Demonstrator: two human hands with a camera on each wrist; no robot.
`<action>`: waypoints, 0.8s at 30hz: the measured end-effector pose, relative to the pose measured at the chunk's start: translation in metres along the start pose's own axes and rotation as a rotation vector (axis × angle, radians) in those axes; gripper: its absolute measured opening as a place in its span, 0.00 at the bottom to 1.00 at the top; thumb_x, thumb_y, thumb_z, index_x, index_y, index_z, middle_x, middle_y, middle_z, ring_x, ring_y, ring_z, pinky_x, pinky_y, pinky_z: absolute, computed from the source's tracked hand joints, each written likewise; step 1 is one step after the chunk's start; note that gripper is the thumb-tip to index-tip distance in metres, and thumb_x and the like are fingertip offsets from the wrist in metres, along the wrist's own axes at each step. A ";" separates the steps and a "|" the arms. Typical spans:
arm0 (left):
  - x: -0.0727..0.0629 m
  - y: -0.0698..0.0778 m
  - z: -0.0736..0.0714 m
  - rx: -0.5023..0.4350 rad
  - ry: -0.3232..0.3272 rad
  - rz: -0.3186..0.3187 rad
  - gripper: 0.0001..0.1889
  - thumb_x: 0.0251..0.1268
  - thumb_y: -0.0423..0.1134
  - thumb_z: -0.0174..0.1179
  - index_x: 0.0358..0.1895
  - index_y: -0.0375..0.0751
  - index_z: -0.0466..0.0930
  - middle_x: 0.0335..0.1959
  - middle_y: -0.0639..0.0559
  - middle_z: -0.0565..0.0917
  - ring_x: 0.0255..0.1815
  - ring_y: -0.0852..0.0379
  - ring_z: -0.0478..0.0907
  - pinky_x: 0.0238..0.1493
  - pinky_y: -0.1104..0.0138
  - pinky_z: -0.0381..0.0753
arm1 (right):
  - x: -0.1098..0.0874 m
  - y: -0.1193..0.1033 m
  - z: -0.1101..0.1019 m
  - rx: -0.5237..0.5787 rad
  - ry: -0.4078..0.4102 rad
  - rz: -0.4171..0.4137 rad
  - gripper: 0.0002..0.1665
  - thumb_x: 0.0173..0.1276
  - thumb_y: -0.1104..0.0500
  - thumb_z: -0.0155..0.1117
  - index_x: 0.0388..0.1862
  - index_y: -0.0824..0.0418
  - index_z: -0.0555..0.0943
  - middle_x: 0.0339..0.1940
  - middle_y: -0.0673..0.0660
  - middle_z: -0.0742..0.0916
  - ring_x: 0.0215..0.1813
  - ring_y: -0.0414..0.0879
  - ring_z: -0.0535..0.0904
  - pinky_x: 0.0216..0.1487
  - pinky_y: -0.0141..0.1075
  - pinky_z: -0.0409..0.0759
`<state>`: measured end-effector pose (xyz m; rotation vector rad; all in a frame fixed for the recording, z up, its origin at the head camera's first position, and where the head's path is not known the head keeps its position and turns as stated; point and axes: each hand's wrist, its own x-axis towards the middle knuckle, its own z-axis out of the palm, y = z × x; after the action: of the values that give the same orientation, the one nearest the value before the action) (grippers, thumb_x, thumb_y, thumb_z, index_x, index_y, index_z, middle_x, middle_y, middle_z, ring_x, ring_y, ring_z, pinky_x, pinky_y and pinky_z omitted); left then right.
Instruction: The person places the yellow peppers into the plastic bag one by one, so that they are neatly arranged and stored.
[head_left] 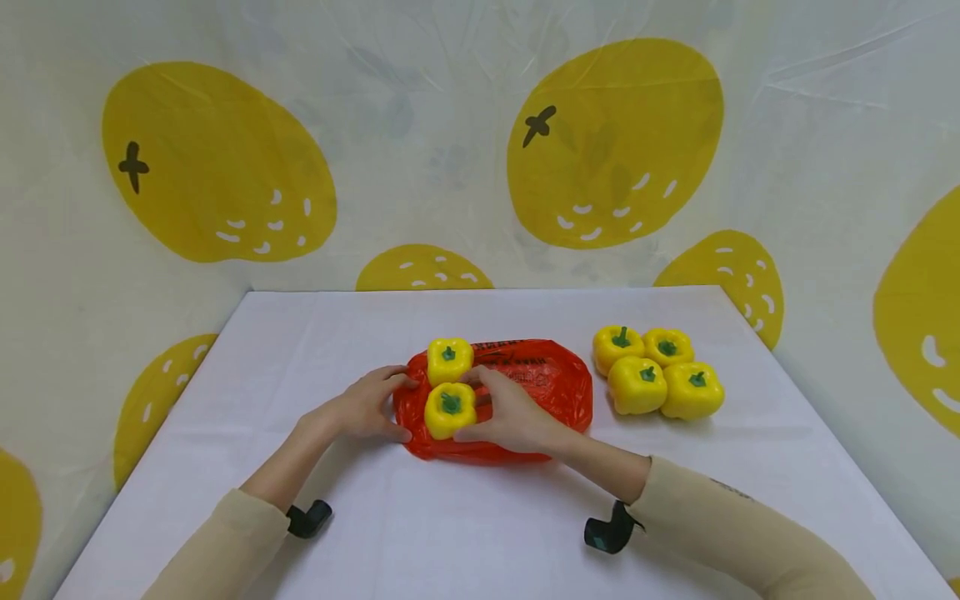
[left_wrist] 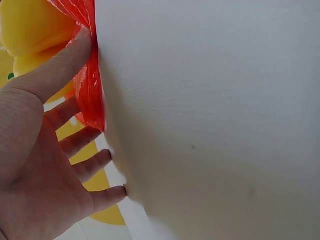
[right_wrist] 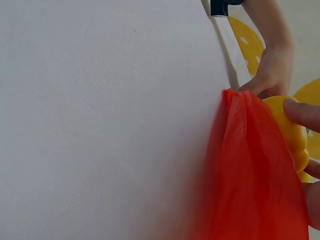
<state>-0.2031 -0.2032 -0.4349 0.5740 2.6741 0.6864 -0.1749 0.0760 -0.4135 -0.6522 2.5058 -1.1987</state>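
A red plastic bag [head_left: 551, 396] with dark print lies flat on the white table. Two yellow bell peppers with green stems rest on its left part, a back pepper [head_left: 448, 367] and a front pepper [head_left: 442, 421]. My right hand [head_left: 517, 414] holds the front pepper from its right side, thumb low and fingers behind. In the right wrist view, a thumb [right_wrist: 302, 114] presses on the yellow pepper [right_wrist: 287, 127]. At the bag's left edge is my left hand [head_left: 371, 406], its fingers spread; the left wrist view shows its thumb [left_wrist: 65, 67] against the red plastic.
More yellow bell peppers [head_left: 637, 387] sit in a cluster on the table [head_left: 480, 525], right of the bag. A pale cloth [head_left: 420, 158] with large yellow fruit prints hangs behind the table. Black wrist devices [head_left: 609, 533] show below both forearms.
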 end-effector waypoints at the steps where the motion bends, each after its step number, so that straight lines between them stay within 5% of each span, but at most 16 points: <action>1: 0.000 0.000 0.000 0.001 0.000 -0.001 0.39 0.51 0.46 0.80 0.68 0.46 0.75 0.77 0.39 0.64 0.77 0.37 0.57 0.69 0.38 0.68 | 0.001 0.000 0.001 -0.005 0.001 0.002 0.43 0.60 0.49 0.81 0.70 0.52 0.69 0.63 0.47 0.77 0.63 0.45 0.74 0.61 0.44 0.80; 24: 0.000 0.000 0.000 0.009 -0.003 0.012 0.40 0.51 0.44 0.80 0.69 0.45 0.74 0.77 0.38 0.63 0.77 0.36 0.58 0.67 0.38 0.70 | -0.001 -0.002 0.004 -0.052 0.047 -0.029 0.43 0.60 0.45 0.81 0.69 0.56 0.71 0.63 0.51 0.79 0.64 0.50 0.75 0.61 0.47 0.80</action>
<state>-0.2033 -0.2027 -0.4351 0.5930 2.6746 0.6771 -0.1722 0.0727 -0.4140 -0.6834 2.5827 -1.1763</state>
